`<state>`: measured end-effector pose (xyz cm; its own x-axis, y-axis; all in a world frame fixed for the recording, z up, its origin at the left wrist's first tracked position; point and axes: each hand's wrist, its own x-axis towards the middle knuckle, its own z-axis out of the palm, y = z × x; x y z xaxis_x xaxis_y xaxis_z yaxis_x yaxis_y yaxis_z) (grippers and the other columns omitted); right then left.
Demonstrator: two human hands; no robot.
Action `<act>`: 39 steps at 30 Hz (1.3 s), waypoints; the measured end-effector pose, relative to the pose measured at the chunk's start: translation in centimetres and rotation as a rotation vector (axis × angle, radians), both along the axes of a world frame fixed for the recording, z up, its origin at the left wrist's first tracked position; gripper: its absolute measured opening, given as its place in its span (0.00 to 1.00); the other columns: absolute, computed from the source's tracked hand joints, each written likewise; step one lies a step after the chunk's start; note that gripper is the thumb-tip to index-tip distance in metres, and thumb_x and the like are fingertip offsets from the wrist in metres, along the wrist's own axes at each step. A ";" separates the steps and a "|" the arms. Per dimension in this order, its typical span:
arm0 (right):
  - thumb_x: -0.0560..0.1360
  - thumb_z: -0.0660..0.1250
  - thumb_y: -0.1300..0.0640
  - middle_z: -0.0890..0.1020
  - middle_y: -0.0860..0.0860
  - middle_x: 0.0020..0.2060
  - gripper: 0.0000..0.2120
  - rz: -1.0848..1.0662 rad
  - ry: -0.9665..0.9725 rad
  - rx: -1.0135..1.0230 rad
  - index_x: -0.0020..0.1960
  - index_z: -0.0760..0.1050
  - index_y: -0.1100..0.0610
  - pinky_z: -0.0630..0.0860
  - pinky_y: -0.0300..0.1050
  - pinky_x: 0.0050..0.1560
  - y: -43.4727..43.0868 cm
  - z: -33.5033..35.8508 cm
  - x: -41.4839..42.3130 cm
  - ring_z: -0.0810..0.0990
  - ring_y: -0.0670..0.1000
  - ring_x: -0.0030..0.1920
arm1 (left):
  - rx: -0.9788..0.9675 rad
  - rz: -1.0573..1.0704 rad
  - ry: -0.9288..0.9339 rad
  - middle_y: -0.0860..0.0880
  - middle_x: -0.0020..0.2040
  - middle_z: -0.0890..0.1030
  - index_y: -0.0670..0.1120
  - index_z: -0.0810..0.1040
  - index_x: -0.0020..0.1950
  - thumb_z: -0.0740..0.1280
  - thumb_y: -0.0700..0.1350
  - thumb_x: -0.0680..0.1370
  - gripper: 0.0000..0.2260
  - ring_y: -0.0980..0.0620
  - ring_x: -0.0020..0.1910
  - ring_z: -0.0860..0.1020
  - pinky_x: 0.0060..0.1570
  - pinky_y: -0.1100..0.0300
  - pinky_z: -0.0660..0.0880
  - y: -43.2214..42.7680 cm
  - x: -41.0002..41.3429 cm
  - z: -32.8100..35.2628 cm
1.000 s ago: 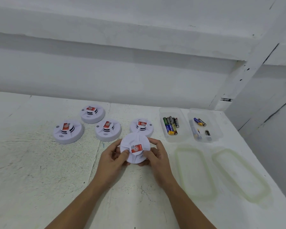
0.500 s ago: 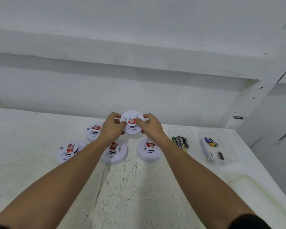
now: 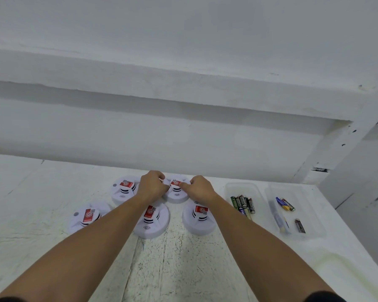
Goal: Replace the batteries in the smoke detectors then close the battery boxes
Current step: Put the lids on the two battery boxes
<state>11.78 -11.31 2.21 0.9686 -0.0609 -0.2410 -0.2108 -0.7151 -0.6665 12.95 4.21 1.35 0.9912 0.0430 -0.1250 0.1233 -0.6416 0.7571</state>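
Several white round smoke detectors with red labels sit on the white table. Both arms reach far forward. My left hand (image 3: 152, 186) and my right hand (image 3: 200, 189) grip one smoke detector (image 3: 176, 193) from either side; it rests on the table in the back row. Another detector (image 3: 124, 191) lies to its left. Closer to me are a detector (image 3: 88, 216) at the left, one (image 3: 152, 219) partly under my left forearm, and one (image 3: 198, 216) beside my right forearm. A clear box (image 3: 234, 188) at the right holds several batteries (image 3: 243, 204).
A second clear box (image 3: 314, 223) further right holds a few loose batteries (image 3: 286, 204). A translucent lid (image 3: 345, 271) lies near the table's right front edge. A white wall with a ledge rises behind the table.
Both hands carried the detector from near me out to the back row and lowered it onto the table between the other detectors. The camera tilted up.
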 end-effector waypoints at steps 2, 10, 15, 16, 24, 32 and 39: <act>0.74 0.65 0.46 0.63 0.49 0.25 0.23 -0.025 -0.002 -0.006 0.29 0.58 0.54 0.57 0.41 0.27 0.1 -0.1 -0.1 0.62 0.48 0.26 | 0.016 0.004 0.005 0.42 0.52 0.82 0.40 0.76 0.61 0.70 0.40 0.72 0.17 0.49 0.46 0.78 0.42 0.62 0.69 0.0 0.0 -0.1; 0.78 0.61 0.48 0.78 0.59 0.49 0.19 -0.041 -0.016 0.091 0.59 0.73 0.63 0.72 0.46 0.47 -0.1 1.1 -1.7 0.78 0.55 0.48 | 0.000 0.000 -0.030 0.43 0.55 0.78 0.42 0.73 0.63 0.69 0.43 0.75 0.17 0.49 0.48 0.75 0.46 0.59 0.69 0.0 -1.3 0.5; 0.79 0.61 0.51 0.76 0.50 0.50 0.17 -0.116 -0.186 0.224 0.65 0.71 0.56 0.72 0.35 0.38 -1.3 2.9 -5.6 0.76 0.45 0.42 | -0.019 0.045 -0.339 0.46 0.45 0.78 0.45 0.73 0.50 0.69 0.41 0.73 0.08 0.50 0.42 0.75 0.37 0.62 0.68 -1.3 -4.6 2.3; 0.78 0.62 0.52 0.76 0.49 0.49 0.15 -0.139 -0.239 0.234 0.63 0.72 0.55 0.71 0.34 0.38 -1.6 3.1 -6.6 0.76 0.44 0.43 | -0.042 0.036 -0.382 0.47 0.43 0.77 0.45 0.73 0.48 0.69 0.40 0.73 0.06 0.51 0.40 0.75 0.36 0.63 0.68 -1.8 -5.6 2.6; 0.76 0.66 0.58 0.81 0.42 0.40 0.04 -0.304 -0.529 0.298 0.48 0.79 0.53 0.72 0.28 0.42 -6.8 3.6 -17.9 0.77 0.38 0.40 | -0.148 -0.179 -0.503 0.55 0.40 0.75 0.50 0.72 0.45 0.68 0.38 0.73 0.08 0.59 0.40 0.73 0.37 0.68 0.68 -9.0 -16.4 -0.5; 0.76 0.64 0.52 0.80 0.50 0.49 0.09 -0.509 -0.298 -0.157 0.52 0.79 0.54 0.71 0.38 0.48 -14.9 0.5 -26.1 0.78 0.47 0.47 | 0.337 -0.406 -0.143 0.50 0.61 0.69 0.52 0.65 0.70 0.60 0.68 0.73 0.31 0.49 0.62 0.66 0.59 0.53 0.61 -15.9 -21.3 -2.8; 0.77 0.62 0.45 0.68 0.56 0.58 0.22 -0.424 0.018 -0.362 0.63 0.70 0.59 0.66 0.45 0.58 -16.4 -1.7 -28.8 0.68 0.57 0.60 | 0.331 -0.432 0.023 0.51 0.53 0.59 0.56 0.62 0.70 0.66 0.67 0.69 0.34 0.48 0.59 0.62 0.52 0.55 0.56 -17.2 -21.9 -2.8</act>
<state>-17.00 -27.75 0.47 0.8372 -0.5262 -0.1492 -0.5391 -0.7477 -0.3878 -8.91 -12.97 -1.40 0.9246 -0.3269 -0.1954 -0.1903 -0.8410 0.5065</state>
